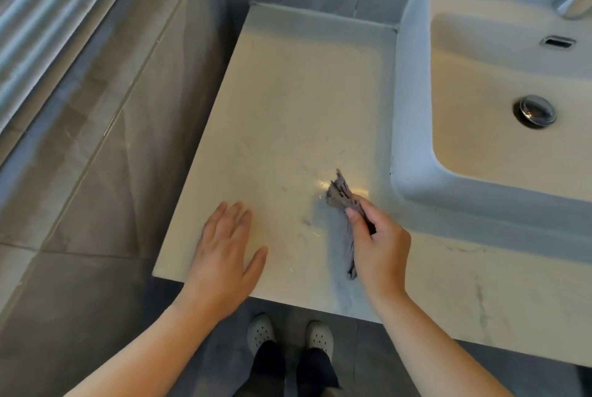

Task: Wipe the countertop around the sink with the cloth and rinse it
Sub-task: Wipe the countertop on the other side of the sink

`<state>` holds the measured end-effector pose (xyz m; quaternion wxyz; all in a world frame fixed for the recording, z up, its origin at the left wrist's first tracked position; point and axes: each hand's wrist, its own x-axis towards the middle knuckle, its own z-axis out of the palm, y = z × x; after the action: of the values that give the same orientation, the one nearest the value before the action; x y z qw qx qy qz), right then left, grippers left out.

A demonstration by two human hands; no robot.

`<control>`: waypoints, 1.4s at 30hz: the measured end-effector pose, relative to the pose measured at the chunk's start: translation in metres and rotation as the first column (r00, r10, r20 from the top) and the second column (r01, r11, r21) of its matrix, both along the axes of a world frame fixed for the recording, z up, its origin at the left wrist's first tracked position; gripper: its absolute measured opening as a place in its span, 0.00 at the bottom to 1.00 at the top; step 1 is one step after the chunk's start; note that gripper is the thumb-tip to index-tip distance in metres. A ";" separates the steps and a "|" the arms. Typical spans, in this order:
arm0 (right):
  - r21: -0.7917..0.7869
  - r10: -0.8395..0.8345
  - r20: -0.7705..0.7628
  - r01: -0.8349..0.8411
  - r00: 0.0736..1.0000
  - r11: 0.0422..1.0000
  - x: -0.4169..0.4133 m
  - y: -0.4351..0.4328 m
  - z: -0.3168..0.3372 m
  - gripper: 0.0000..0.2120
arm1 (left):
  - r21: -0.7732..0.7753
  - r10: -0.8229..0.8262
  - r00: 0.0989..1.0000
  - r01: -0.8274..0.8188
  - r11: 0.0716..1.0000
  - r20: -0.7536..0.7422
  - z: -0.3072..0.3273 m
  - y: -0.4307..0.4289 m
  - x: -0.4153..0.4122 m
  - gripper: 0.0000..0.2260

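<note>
The cloth [341, 196] is pinched, bunched, in the right hand [381, 246], its tip at the countertop [288, 92] just ahead of the grip. The left hand [224, 252] is laid flat, spread, beside it. A flattened cloth would likely be pressed more evenly.

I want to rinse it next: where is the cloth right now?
In the head view, the cloth is bunched in the right hand over the countertop, just left of the sink.
</note>
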<state>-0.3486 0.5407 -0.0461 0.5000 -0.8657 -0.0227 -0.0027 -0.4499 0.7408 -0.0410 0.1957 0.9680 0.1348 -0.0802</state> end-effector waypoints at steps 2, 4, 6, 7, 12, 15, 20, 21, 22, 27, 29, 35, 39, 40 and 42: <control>-0.055 -0.049 0.054 0.052 0.997 0.997 0.001 -0.026 0.003 0.15 | 0.006 -0.019 1.000 0.019 1.000 -0.008 -0.003 -0.014 -0.018 0.34; -0.132 -0.083 0.097 0.095 0.992 0.987 0.002 -0.049 0.000 0.14 | 0.050 -0.024 0.999 0.025 0.998 -0.035 -0.009 -0.021 -0.029 0.32; -0.211 -0.109 0.097 0.128 0.989 0.969 0.002 -0.064 -0.009 0.14 | 0.093 -0.014 0.998 0.020 0.995 -0.066 -0.015 -0.024 -0.035 0.32; -0.235 -0.113 0.092 0.132 0.989 0.963 0.000 -0.066 -0.014 0.14 | 0.111 -0.006 0.997 0.014 0.994 -0.075 -0.018 -0.024 -0.037 0.32; -0.224 -0.170 0.142 0.199 0.975 0.954 -0.020 -0.046 -0.031 0.13 | 0.159 -0.033 0.993 0.050 0.986 -0.112 -0.028 -0.022 -0.041 0.37; -0.211 -0.153 0.171 0.187 0.973 0.959 -0.031 -0.028 -0.031 0.13 | 0.175 -0.034 0.994 0.052 0.983 -0.108 -0.030 -0.022 -0.042 0.39; -0.132 0.049 0.026 -0.045 0.998 0.990 -0.035 -0.010 -0.026 0.14 | 0.182 -0.026 0.994 0.045 0.982 -0.107 -0.032 -0.022 -0.042 0.40; -0.073 0.070 -0.036 -0.072 0.997 0.995 -0.033 -0.010 -0.022 0.14 | 0.180 -0.027 0.994 0.046 0.983 -0.108 -0.032 -0.021 -0.043 0.40; -0.021 0.068 -0.075 -0.070 0.995 0.997 -0.031 -0.012 -0.017 0.14 | 0.178 -0.029 0.994 0.048 0.983 -0.108 -0.032 -0.021 -0.042 0.40; 0.027 -0.098 -0.024 0.099 0.995 0.995 -0.039 -0.060 0.002 0.15 | 0.162 -0.025 0.995 0.041 0.986 -0.097 -0.035 -0.021 -0.043 0.40; -0.012 -0.154 -0.027 0.154 0.988 0.988 -0.050 -0.080 0.000 0.15 | 0.163 -0.023 0.995 0.039 0.986 -0.098 -0.035 -0.021 -0.044 0.40; -0.130 -0.212 0.046 0.216 0.976 0.968 -0.079 -0.082 -0.023 0.14 | 0.158 -0.027 0.995 0.042 0.987 -0.097 -0.035 -0.022 -0.044 0.40; -0.168 -0.216 0.130 0.236 0.968 0.957 -0.087 -0.055 -0.030 0.13 | 0.159 -0.025 0.996 0.039 0.986 -0.091 -0.035 -0.022 -0.044 0.40; -0.170 -0.202 0.142 0.225 0.969 0.960 -0.089 -0.048 -0.032 0.13 | 0.158 -0.025 0.995 0.039 0.987 -0.091 -0.035 -0.022 -0.044 0.40; -0.157 -0.184 0.153 0.208 0.971 0.965 -0.093 -0.033 -0.035 0.13 | 0.160 -0.028 0.995 0.042 0.986 -0.091 -0.035 -0.022 -0.045 0.40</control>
<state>-0.4412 0.5072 -0.0810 0.4180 -0.9013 0.0289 -0.1098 -0.4946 0.7192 -0.0758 0.1089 0.9784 0.1324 -0.1153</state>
